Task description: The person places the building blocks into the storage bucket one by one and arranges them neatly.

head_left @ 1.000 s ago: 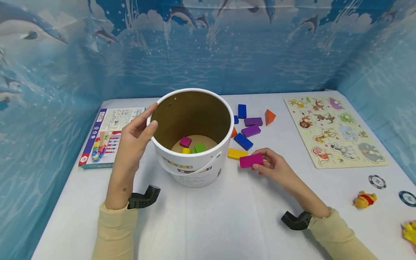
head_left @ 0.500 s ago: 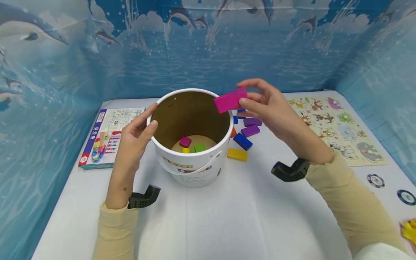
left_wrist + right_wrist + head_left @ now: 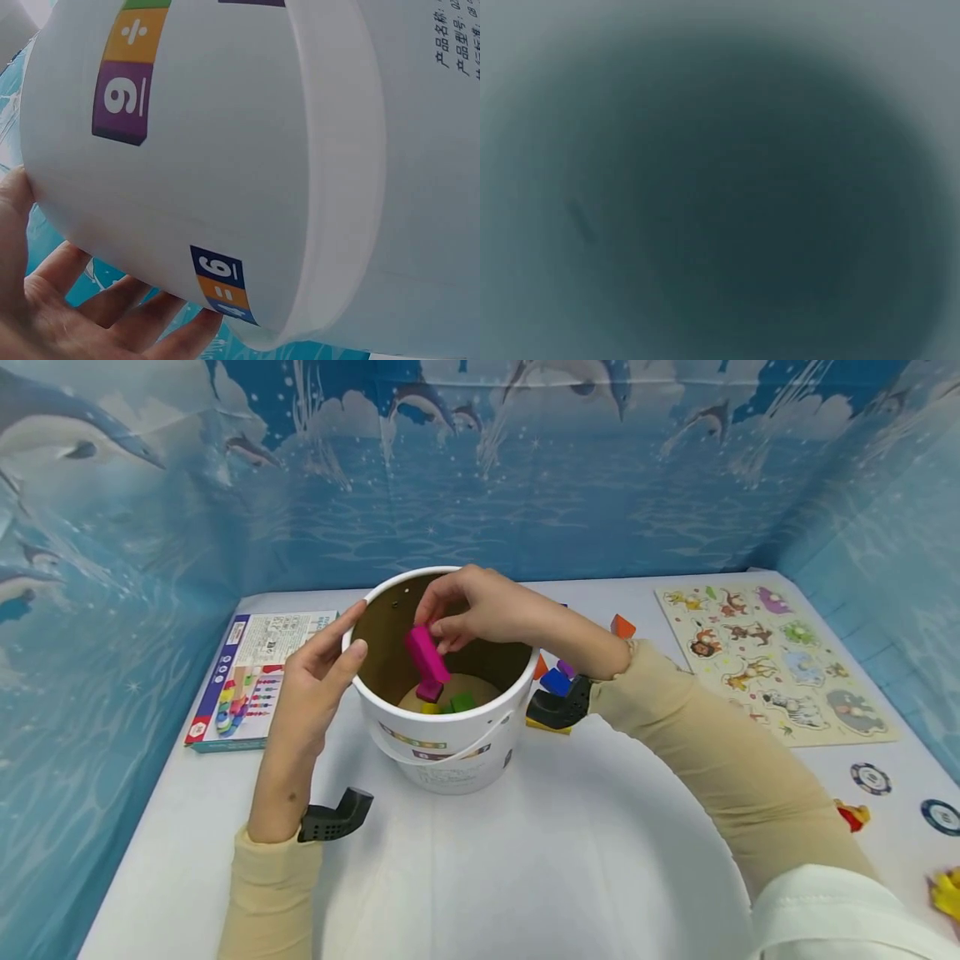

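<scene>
A white bucket (image 3: 435, 723) with a bail handle stands in the middle of the table. My left hand (image 3: 306, 689) holds its left side, thumb and forefinger at the rim. In the left wrist view, the other fingers (image 3: 116, 300) lie spread along the outer wall. Inside the mouth, my right hand (image 3: 483, 606) pinches a long magenta block (image 3: 426, 652), tilted downward. Its lower end overlaps a small magenta block (image 3: 430, 691) at the bottom. Green (image 3: 462, 702) and yellow blocks (image 3: 431, 708) also lie in there. The right wrist view is a dark blur.
Right of the bucket lie loose blue (image 3: 556, 682) and orange blocks (image 3: 622, 627), partly hidden by the right arm. An animal puzzle board (image 3: 780, 664) is at the back right, near round chips (image 3: 871, 779) and a small toy (image 3: 852, 816). A toy box (image 3: 240, 672) lies left.
My right hand has lifted the long magenta block from the table beside the bucket, carried it left over the rim and lowered it inside. The left hand stays at the rim.
</scene>
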`<state>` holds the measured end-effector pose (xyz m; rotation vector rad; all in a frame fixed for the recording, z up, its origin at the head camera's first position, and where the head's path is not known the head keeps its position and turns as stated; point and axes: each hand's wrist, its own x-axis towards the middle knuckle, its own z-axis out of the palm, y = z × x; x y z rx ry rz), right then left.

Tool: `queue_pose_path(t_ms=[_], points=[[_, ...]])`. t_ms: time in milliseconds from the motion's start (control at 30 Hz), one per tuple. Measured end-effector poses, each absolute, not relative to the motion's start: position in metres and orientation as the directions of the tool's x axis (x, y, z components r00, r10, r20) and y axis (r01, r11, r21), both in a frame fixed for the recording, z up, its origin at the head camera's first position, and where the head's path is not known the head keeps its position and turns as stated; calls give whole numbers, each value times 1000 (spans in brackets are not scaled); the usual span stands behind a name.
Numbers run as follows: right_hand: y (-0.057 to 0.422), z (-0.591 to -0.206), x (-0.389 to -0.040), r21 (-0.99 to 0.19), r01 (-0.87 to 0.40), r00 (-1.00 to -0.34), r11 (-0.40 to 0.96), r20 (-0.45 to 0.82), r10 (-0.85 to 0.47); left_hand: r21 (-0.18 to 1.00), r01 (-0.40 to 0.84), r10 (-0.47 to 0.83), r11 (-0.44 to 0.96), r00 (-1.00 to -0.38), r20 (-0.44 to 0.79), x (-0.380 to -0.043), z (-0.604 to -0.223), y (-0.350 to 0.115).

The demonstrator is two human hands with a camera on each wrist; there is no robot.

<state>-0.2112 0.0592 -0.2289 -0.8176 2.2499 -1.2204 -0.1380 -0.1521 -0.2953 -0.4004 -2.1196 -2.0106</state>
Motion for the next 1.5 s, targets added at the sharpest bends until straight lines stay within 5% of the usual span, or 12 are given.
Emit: queue_pose_path(t_ms=[133, 267, 467, 667, 800, 933, 1300, 1500], points=[[57, -231, -211, -862, -291, -714, 414, -92, -694, 946, 321, 52, 52, -947, 318, -137, -295, -153], [69, -230, -208, -910, -309, -745, 277, 50, -665, 946, 320, 53, 50, -947, 318, -137, -297, -153], [118, -238, -190, -951, -300, -871, 74, 242, -428, 943, 331, 63, 42, -943, 328, -138, -297, -153], [177, -305, -181, -998, -63, -983, -17, 65, -169, 940, 336, 65, 49, -941, 333, -138, -295, -153], [198, -365, -169, -993, 103, -985, 61, -111, -135, 941, 336, 66, 37, -940, 333, -138, -295, -154], [207, -405, -157, -972, 124, -974, 199, -157, -163, 943, 332, 69, 29, -942, 330, -139, -295, -153], [182, -435, -140, -757, -161, -985, 633, 83, -151, 944, 329, 63, 27, -943, 327, -138, -295, -153], [178, -436, -137, -760, -175, -984, 626, 116, -133, 946, 324, 60, 23, -945, 322, -139, -295, -153]])
